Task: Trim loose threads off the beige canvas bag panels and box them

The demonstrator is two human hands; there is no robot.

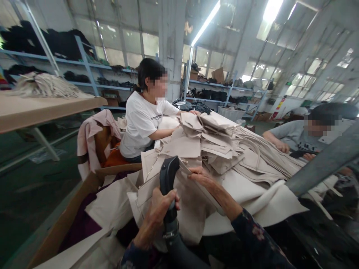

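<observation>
At the near edge, the left hand [161, 209] is wrapped firmly around a black nozzle [169, 172] on a thick hose [183, 252]; it stands upright, its bent head turned right. Just to the right, the right hand [206, 181] pinches the upper edge of a beige panel [193, 209] — this piece hangs down behind the nozzle, at the near side of the work table. To the near left, a cardboard box [52, 231] has more beige pieces [110, 201] in it.

Farther in, a loose pile of beige pieces [218, 149] covers the table, with long straps [269, 158] on its right and a white sheet [269, 205] under the near side. Beyond the pile, on the left, a co-worker in a white T-shirt [141, 123] reaches into it; on the far right, behind a slanting grey post [322, 160], sits another in grey [294, 130]. A second table [42, 112] stands far left, carrying pale strips [45, 85]. Farthest off — blue shelves [86, 67] stacked with dark goods.
</observation>
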